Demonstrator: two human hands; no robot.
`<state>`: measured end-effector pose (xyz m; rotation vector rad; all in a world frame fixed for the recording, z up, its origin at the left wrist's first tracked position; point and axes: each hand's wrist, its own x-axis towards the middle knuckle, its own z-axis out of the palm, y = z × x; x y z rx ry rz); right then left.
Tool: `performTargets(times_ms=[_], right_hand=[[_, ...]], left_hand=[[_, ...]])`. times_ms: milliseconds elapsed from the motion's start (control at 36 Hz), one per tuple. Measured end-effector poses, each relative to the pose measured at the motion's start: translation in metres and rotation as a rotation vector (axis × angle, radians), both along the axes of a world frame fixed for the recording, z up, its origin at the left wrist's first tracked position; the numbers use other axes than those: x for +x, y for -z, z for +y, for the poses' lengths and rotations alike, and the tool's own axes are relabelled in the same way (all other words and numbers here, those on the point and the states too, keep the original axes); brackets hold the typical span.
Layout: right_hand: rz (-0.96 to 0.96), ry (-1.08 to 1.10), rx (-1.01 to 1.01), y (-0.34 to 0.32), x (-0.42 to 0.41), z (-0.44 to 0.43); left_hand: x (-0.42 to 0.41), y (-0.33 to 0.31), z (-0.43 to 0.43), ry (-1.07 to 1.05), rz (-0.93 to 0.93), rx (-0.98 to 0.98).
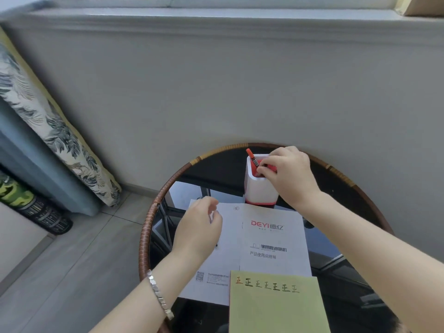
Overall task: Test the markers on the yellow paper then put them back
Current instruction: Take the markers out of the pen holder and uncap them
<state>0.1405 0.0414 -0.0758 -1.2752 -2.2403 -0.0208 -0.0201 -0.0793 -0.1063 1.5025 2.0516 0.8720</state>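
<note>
Return step: right hand (289,174) pinches orange marker (252,157) into white pen holder (260,188), table's twelve o'clock
Left hand (198,228) curled, contents unclear; seven marks on yellow paper (276,306); next, release marker

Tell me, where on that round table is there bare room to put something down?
Bare glass lies right of the white booklet, toward the table's rim, and left of the pen holder. The middle is crowded: booklet, yellow paper, both hands.

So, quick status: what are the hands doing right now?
Right hand at the white holder, on the orange marker. Left hand loosely curled over the booklet. Yellow paper marked. Nothing blocking.
</note>
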Motion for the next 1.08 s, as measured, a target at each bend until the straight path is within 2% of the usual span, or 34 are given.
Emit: performTargets(times_ms=[83, 167, 278, 333, 389, 500, 639, 750, 917, 1083], right_hand=[[0.211, -0.071, 0.069, -0.024, 0.008, -0.018], [0.508, -0.166, -0.002, -0.049, 0.017, -0.05], [0.842, -0.189, -0.272, -0.059, 0.025, -0.081], [1.067, -0.116, -0.435, -0.057, 0.028, -0.088], [1.209, -0.032, -0.595, -0.053, 0.031, -0.092], [1.201, -0.019, -0.833, -0.037, 0.031, -0.099], [1.13, 0.032, -0.824, -0.02, 0.027, -0.102], [1.116, 0.004, -0.817, -0.015, 0.028, -0.103], [1.151, -0.01, -0.886, 0.0, 0.027, -0.109], [1.124, -0.048, -0.909, 0.007, 0.026, -0.111]], left_hand=[[0.005, -0.005, 0.004, 0.059, -0.018, 0.062], [0.015, -0.014, 0.008, 0.13, -0.013, 0.174], [0.034, -0.022, 0.009, 0.264, 0.004, 0.28], [0.043, -0.022, 0.006, 0.313, -0.007, 0.263], [0.05, -0.021, 0.003, 0.358, -0.011, 0.258], [0.059, -0.022, 0.0, 0.39, -0.024, 0.207], [0.067, -0.03, -0.003, 0.478, -0.135, 0.11], [0.066, -0.028, -0.005, 0.462, -0.031, 0.109], [0.062, -0.02, -0.01, 0.471, -0.054, 0.149], [0.05, -0.01, -0.018, 0.445, -0.224, -0.085]])
